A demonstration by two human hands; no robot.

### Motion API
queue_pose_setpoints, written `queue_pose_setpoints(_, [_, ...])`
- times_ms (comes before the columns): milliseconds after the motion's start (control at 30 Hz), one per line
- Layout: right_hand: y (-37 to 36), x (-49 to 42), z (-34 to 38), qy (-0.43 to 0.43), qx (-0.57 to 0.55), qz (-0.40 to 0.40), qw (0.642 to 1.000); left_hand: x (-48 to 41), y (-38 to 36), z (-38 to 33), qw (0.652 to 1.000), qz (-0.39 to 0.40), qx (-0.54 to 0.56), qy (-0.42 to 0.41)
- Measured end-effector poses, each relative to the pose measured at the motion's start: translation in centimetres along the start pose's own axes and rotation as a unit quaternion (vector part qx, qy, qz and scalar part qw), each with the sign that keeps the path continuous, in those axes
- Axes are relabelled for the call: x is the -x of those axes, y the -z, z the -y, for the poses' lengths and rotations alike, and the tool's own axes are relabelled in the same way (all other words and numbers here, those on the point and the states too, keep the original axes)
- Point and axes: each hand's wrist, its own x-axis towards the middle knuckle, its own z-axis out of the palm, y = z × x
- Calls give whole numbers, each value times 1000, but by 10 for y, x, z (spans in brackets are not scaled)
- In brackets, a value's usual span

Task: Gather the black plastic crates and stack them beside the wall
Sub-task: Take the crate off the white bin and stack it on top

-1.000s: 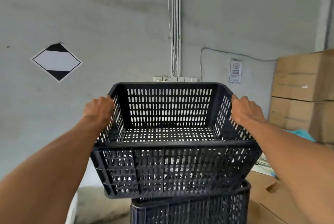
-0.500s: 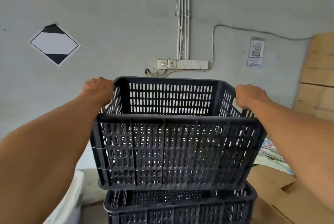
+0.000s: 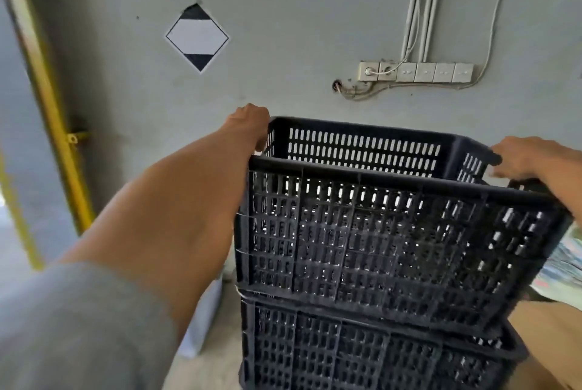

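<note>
Grey wall (image 3: 283, 11), hands (image 3: 252, 125) gripping stacked crates (image 3: 393, 232)

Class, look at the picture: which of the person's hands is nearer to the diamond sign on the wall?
Left. The left hand grips the top crate just below and right of the diamond sign; the right hand holds the crate's opposite side, much farther right.

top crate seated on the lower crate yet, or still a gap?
Touching. In the head view the top crate sits with its base inside the lower crate's rim, no gap visible along the front edge. Left hand and right hand grip its side rims.
</note>
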Motion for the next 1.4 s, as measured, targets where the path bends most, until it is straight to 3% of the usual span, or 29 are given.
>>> queue_pose_setpoints(567, [-21,1,-14,-11,-21,-16,1000,19,8,-18,992,99,-63,36])
queue_pose_setpoints(1400, [-4,28,-8,-13,-23,5,1000,-15,-13,10,985,150,-84,-11])
